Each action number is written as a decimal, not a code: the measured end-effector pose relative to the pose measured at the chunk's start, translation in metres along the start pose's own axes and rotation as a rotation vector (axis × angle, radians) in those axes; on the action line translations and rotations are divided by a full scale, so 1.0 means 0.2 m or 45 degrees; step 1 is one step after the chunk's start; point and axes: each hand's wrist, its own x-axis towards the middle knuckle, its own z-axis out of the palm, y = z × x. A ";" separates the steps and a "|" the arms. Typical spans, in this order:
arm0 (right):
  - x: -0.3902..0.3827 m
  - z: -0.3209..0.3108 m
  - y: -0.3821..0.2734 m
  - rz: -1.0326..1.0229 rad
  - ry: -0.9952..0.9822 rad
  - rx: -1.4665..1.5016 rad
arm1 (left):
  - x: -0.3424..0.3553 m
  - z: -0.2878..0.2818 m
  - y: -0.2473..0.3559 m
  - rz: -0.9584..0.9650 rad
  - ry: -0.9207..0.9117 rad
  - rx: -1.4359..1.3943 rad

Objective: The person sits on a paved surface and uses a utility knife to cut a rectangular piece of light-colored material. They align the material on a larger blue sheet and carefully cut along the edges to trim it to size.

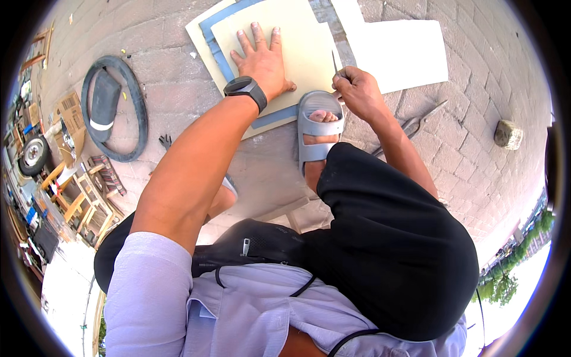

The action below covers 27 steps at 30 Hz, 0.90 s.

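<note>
My left hand [262, 66] lies flat, fingers spread, on a cream-coloured sheet [300, 38]. Under that sheet a blue-grey border [217, 47] shows, with more pale sheet beyond it. Near the cream sheet's right edge, my right hand [358, 90] is closed round a thin, dark, pointed blade [335, 60]; its handle is hidden in my fist. The blade points away from me, close to the sheet's edge. Just left of that fist, the toe of my grey sandal [318, 102] overlaps the sheet's near right corner.
White sheet [404, 55] lies to the right. Large scissors [411, 125] rest on the paving, partly behind my right forearm. A stone block [508, 135] sits farther right. At left are a black rubber ring [143, 113], a cardboard box [72, 119], a small wheel [34, 154] and wooden chairs [89, 199].
</note>
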 end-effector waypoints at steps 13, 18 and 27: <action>-0.02 -0.19 0.13 0.266 0.339 0.191 | -0.01 0.03 -0.01 0.022 0.077 0.072; -0.02 -0.16 0.19 0.235 0.316 0.204 | -0.02 0.01 0.00 0.039 0.043 0.085; 0.02 0.03 0.10 -0.057 0.230 -0.039 | -0.08 -0.05 0.01 0.034 0.030 -0.012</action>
